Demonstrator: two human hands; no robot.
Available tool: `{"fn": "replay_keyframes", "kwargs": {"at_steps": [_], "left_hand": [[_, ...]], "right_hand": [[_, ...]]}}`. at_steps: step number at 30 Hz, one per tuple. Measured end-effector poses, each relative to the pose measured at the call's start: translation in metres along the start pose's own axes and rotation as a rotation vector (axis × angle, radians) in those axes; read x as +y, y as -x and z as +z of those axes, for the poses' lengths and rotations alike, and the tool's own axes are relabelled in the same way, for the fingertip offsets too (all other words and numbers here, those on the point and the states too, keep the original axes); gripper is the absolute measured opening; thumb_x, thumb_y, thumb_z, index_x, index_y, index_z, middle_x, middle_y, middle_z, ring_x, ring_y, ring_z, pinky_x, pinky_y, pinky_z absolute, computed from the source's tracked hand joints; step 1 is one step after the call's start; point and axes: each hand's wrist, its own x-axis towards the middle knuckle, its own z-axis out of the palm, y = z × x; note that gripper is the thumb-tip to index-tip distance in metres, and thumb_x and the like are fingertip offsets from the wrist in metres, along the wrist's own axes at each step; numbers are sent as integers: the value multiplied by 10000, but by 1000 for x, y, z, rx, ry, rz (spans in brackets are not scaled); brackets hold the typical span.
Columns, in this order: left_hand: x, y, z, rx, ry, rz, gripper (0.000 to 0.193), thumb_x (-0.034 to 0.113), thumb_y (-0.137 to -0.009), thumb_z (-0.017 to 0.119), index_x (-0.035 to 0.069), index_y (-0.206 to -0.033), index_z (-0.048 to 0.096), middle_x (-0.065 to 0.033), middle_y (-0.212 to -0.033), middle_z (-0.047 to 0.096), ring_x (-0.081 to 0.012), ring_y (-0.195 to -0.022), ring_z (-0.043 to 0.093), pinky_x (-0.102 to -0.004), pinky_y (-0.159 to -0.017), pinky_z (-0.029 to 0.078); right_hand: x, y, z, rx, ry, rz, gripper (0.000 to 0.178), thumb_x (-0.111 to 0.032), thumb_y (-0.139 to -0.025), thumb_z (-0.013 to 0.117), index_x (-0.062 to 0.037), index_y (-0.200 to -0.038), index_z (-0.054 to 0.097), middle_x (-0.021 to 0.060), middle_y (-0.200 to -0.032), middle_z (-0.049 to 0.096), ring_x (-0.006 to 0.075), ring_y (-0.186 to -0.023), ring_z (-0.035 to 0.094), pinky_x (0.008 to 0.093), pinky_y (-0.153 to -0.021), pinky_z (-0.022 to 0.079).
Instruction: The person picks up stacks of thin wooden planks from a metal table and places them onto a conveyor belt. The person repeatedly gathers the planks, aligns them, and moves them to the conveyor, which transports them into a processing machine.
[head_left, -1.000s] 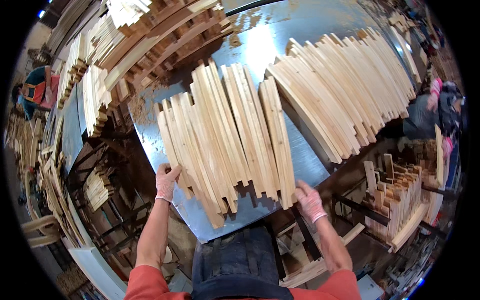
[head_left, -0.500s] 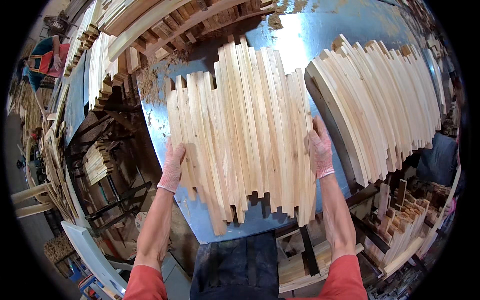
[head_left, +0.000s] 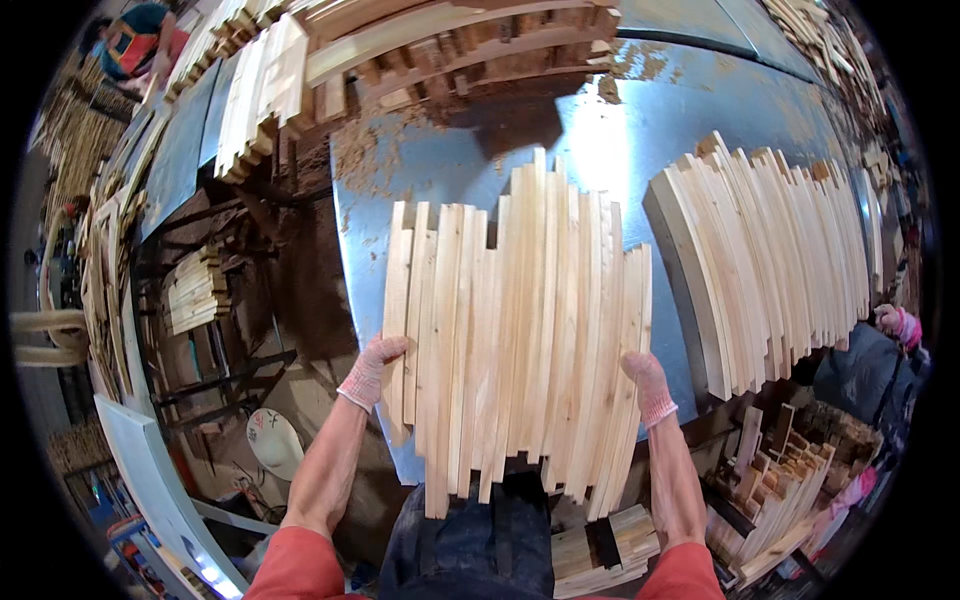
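Side by side, a row of pale wooden strips (head_left: 520, 340) of uneven length is squeezed between my two hands. My left hand (head_left: 374, 370), in a pinkish knit glove, presses the row's left side with the thumb on top. On the opposite side my right hand (head_left: 650, 385), gloved alike, grips the outermost strip, thumb up. The fingers beneath are hidden. The strips' near ends reach past the front edge of the blue metal table (head_left: 460, 180), over my dark apron. Whether the row still touches the tabletop, I cannot tell.
A second row of curved wooden strips (head_left: 770, 270) lies to the right. Sawdust (head_left: 370, 160) and more stacked wood (head_left: 450, 40) are at the back left. Another person's pink-gloved hand (head_left: 898, 325) shows at far right; a person (head_left: 140, 45) is at upper left.
Both hands have drawn the row of strips toward me, away from the table's back. The view has shifted too. At far right, another person's gloved hand has come into sight.
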Motion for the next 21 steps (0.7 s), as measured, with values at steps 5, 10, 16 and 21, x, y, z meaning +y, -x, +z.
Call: {"fn": "replay_keyframes", "kwargs": {"at_steps": [5, 10, 16, 21], "left_hand": [[-6, 63, -21, 16, -61, 105, 604, 162, -856, 752, -17, -1407, 582, -121, -1195, 721, -234, -1010, 727, -422, -913, 625], [-14, 167, -75, 50, -12, 308, 621, 141, -862, 770, 19, -1441, 583, -66, -1219, 700, -138, -1064, 668, -313, -1001, 530], [-25, 339, -134, 155, 72, 559, 593, 135, -878, 779, 33, -1427, 577, -10, -1194, 681, -79, -1031, 622, -273, -959, 508], [-66, 508, -218, 189, 169, 874, 627, 151, -876, 800, 27, -1441, 557, -30, -1211, 674, -106, -1045, 628, -298, -971, 520]], "right_hand": [[20, 53, 35, 28, 93, -9, 690, -292, -904, 762, 41, -1469, 547, 50, -1122, 714, 160, -952, 708, 309, -881, 583], [71, 75, 63, 114, 98, -105, 262, -184, -920, 704, -41, -1136, 661, -15, -936, 649, 120, -790, 613, 286, -753, 510], [37, 147, 223, -255, 837, -697, 321, -111, -995, 594, -125, -713, 442, -43, -725, 415, 91, -643, 391, 286, -573, 321], [56, 186, 327, -735, 341, -388, 294, -239, -1103, 531, -107, -867, 647, 10, -821, 634, 154, -711, 598, 302, -624, 501]]}}
